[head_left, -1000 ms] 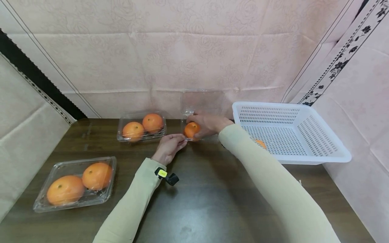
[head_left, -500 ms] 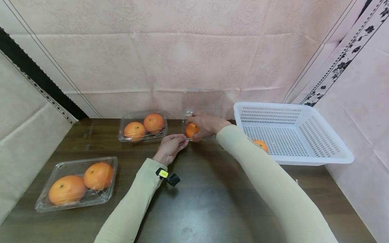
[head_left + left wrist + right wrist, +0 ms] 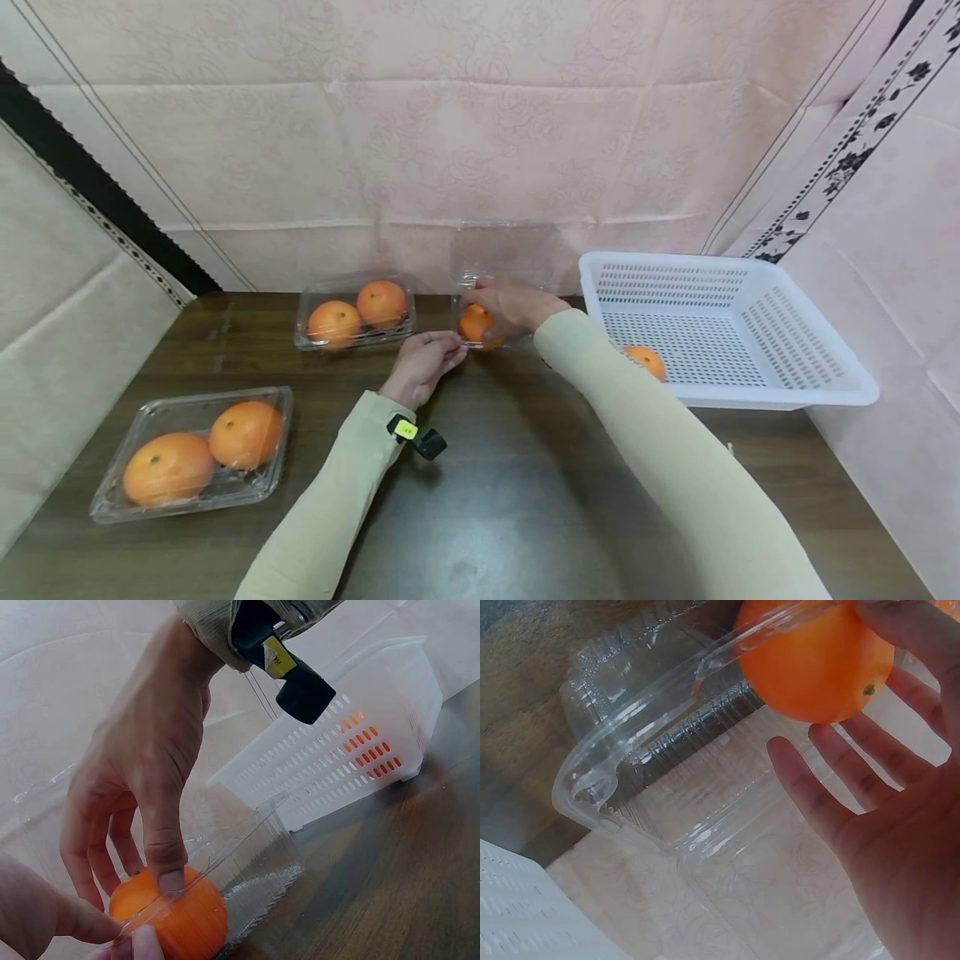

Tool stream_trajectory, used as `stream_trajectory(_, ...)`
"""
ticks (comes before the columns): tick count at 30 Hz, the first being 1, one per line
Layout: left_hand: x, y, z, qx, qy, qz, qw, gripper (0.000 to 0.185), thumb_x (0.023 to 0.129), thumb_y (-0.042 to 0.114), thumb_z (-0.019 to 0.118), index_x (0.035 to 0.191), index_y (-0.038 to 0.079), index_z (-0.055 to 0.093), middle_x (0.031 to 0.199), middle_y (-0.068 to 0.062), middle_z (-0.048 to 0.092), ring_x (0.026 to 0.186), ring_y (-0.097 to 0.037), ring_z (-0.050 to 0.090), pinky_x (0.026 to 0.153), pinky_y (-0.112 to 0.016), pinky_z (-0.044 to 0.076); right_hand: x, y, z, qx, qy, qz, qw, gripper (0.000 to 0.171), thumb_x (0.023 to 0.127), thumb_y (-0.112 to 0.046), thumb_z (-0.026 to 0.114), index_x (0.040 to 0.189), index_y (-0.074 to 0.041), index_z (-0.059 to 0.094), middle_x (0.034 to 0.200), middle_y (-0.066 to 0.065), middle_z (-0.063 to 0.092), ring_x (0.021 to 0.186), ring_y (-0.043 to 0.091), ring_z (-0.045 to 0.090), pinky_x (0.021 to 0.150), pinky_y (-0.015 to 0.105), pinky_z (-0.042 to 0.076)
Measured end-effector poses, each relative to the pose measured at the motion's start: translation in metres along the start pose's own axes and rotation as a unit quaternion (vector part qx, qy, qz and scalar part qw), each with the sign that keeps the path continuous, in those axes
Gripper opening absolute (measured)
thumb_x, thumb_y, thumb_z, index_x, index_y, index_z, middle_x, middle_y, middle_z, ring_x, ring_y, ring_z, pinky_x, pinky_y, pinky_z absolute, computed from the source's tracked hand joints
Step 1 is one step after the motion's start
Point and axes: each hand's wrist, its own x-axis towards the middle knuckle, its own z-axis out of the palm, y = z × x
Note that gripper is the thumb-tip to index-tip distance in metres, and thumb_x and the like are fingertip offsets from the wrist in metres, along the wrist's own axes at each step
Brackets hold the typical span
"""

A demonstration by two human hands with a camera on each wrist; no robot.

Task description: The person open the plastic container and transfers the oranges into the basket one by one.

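An open clear clamshell box (image 3: 501,250) stands at the back of the dark table, its lid upright. An orange (image 3: 476,323) sits in its tray. My right hand (image 3: 513,304) reaches over it, thumb and fingers around the orange (image 3: 817,660). My left hand (image 3: 423,360) pinches the tray's front left rim; in the left wrist view its thumb (image 3: 166,859) presses the clear wall (image 3: 255,859) against the orange (image 3: 191,919). Right beside the box stands a white basket (image 3: 787,398) holding one orange (image 3: 645,361).
Two shut clamshell boxes hold two oranges each, one at the back (image 3: 354,310) and one at front left (image 3: 191,454). Dark table (image 3: 487,500) lies between my arms. Pink cloth hangs behind and to the right.
Both hands stay at the open box, almost unmoved. My right forearm has shifted slightly, so more of the orange in the basket shows.
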Motion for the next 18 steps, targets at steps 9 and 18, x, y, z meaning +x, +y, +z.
stream_trajectory(9,-0.0003,-0.0022,0.0001,-0.005,-0.002,-0.002,1.0000,0.031,0.104,0.009,0.056,0.133,-0.002,0.058,0.123,-0.011,0.058,0.103,-0.017,0.063,0.111,-0.033,0.052,0.0023,-0.0001,0.0033,0.008,-0.004,0.003,1.000,0.057,0.084,-0.022,0.085,0.135,-0.025,0.059,0.134,0.003,0.054,0.119,0.023,0.054,0.113,0.039,0.050)
stream_trajectory(18,-0.0003,-0.0012,0.0008,-0.001,0.004,0.005,1.0000,0.030,0.104,0.008,0.057,0.132,-0.002,0.060,0.122,-0.011,0.060,0.101,-0.015,0.064,0.109,-0.033,0.053,0.0066,0.0055,0.0087,0.023,0.005,0.016,1.000,0.056,0.081,-0.021,0.086,0.132,-0.027,0.061,0.132,0.003,0.056,0.118,0.023,0.053,0.111,0.042,0.050)
